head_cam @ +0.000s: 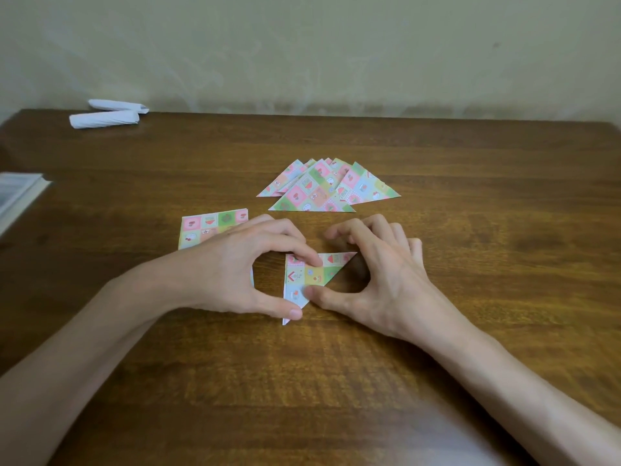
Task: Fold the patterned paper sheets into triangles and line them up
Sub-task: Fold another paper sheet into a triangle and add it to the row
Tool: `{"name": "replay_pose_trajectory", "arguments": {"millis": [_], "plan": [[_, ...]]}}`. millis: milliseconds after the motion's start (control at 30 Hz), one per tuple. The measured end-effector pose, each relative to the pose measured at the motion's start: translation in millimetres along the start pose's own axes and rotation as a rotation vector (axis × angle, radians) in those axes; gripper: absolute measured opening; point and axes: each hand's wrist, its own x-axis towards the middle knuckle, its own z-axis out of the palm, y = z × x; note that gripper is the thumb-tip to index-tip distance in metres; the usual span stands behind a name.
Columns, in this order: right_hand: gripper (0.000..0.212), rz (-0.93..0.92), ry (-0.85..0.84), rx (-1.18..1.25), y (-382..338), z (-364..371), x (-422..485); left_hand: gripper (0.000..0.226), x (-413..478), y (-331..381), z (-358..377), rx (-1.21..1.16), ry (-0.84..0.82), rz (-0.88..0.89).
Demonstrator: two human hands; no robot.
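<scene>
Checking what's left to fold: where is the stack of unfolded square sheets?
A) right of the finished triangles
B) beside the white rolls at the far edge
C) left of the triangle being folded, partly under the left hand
C: the square sheets lie left of the triangle being folded, their near edge covered by the left hand.

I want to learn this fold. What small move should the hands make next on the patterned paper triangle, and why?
Probably slide the right hand along the slanted fold of the patterned paper triangle to sharpen it: the left hand pins the straight edge, and the right thumb rests near the fold.
</scene>
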Motion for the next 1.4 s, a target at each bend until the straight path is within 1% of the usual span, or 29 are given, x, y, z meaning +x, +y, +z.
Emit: {"name": "replay_pose_trajectory", "arguments": {"millis": [133, 233, 367, 500, 600, 733, 900, 1000, 1133, 1267, 1400], "plan": [[0.073, -0.002, -0.001, 0.009, 1.7, 0.3, 0.8, 0.057, -0.1, 1.2, 0.7, 0.002, 0.005, -0.006], [0.066, -0.018, 0.017, 0.065, 5.1, -2.9, 2.7, 0.057, -0.2, 0.5, 0.8, 0.000, 0.002, -0.007], [0.058, -0.044, 0.005, 0.069, 6.8, -5.6, 3.8, 0.059, -0.1, 0.3, 1.2, 0.002, -0.004, -0.013], [0.047, -0.032, 0.030, 0.168, 12.2, -8.2, 6.4, 0.058, -0.2, 0.9, 1.6, 0.004, 0.007, -0.005], [0.043, -0.030, 0.023, 0.180, 14.3, -7.2, 7.4, 0.058, -0.3, 0.2, 2.3, 0.003, 0.008, 0.004], [0.037, -0.060, 0.059, 0.286, 20.7, -4.1, 10.3, 0.059, -0.7, -0.9, 1.9, 0.008, 0.005, 0.006], [0.036, -0.068, 0.053, 0.318, 23.6, -3.9, 13.7, 0.060, -0.7, -2.6, 2.2, 0.024, 0.002, 0.026], [0.039, -0.036, 0.077, 0.386, 24.7, -6.9, 16.8, 0.061, -0.2, -3.7, 2.8, 0.034, 0.007, 0.044], [0.041, -0.017, 0.074, 0.403, 23.8, -6.8, 17.4, 0.061, -0.3, -3.9, 4.1, 0.023, 0.008, 0.055], [0.041, 0.006, 0.092, 0.442, 25.3, -8.1, 21.1, 0.067, -0.5, -6.9, 4.6, 0.041, -0.004, 0.052], [0.051, 0.040, 0.107, 0.506, 26.3, -10.5, 24.7, 0.069, -0.5, -10.2, 4.2, 0.071, -0.032, 0.064]]}}
